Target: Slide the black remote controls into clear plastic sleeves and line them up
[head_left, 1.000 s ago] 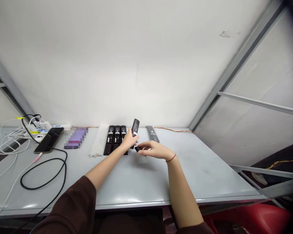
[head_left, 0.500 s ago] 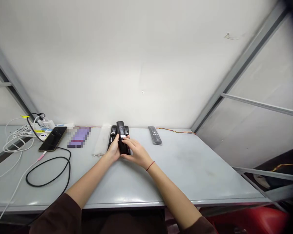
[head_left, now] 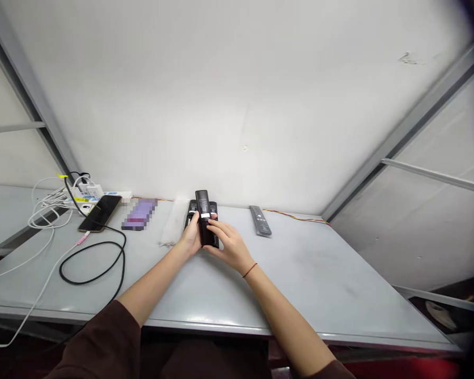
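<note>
Both my hands hold one black remote (head_left: 204,213), back side up, with a white label across its middle. My left hand (head_left: 191,238) grips it from the left and below. My right hand (head_left: 229,243) closes on its lower end from the right, fingers over the label area. Behind it, a row of black remotes (head_left: 213,208) lies on the grey table (head_left: 292,279), mostly hidden by the held one. A further grey remote (head_left: 260,220) lies face up to the right, apart from my hands.
A phone (head_left: 100,213) lies at the left with a black cable (head_left: 95,263) looped in front of it. White cables and a power strip (head_left: 85,192) sit in the back left corner. A clear plastic bag (head_left: 174,226) lies left of the remotes. A white wall stands behind.
My left hand brought the raised remote down and left, over the row. My right hand, which held a small dark piece, moved onto the remote's lower end. The view shifted.
</note>
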The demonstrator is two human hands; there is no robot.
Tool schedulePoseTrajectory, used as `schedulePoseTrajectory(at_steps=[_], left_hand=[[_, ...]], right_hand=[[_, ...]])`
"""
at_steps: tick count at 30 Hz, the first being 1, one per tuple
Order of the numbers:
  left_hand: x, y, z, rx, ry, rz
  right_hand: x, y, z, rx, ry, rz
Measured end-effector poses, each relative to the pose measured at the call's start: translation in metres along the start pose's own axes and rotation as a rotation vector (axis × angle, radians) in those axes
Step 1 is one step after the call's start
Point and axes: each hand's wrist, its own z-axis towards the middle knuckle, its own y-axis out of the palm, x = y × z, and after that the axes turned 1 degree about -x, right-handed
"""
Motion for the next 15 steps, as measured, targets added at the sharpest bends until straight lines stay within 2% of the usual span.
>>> schedulePoseTrajectory(at_steps=[9,15], left_hand=[[-0.002,0.007,-0.004,0.004,0.004,0.048],[-0.006,0.008,-0.009,-0.006,-0.075,0.065]], right_hand=[[0.006,-0.006,-0.002,-0.034,0.063,-0.068],[0.014,-0.007,-0.005,-0.081,0.103,-0.112]])
